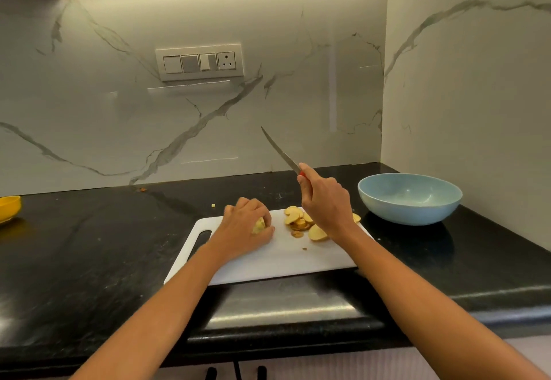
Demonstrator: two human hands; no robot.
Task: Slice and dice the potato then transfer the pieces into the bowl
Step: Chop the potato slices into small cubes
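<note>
A yellow dish (9, 207) is seen at the far left edge of the black surface (89, 245), only partly in frame. A small stray potato bit (213, 205) is noted on the surface just behind the white cutting board (268, 260), which overhangs the front of the surface slightly. On the board's left half, the left hand (244, 227) is curled over the remaining uncut potato chunk (258, 225), fingers wrapped round it and pressing it to the board; most of the chunk is hidden by the hand. To its right, a loose pile of potato slices (298, 220) is recorded on the board, partly covered by the right wrist. The right hand (323, 200) is closed round the red handle of a knife (280, 151), the blade raised clear of the board and pointed up and back toward the marble wall. The light blue bowl (410, 197) is placed on the surface at the right, near the board but apart from it; no pieces are visible inside. Progress is judged as partial: slicing is well along, one chunk is left to cut, the slices are not yet diced, and no transfer to the bowl has been made.
</note>
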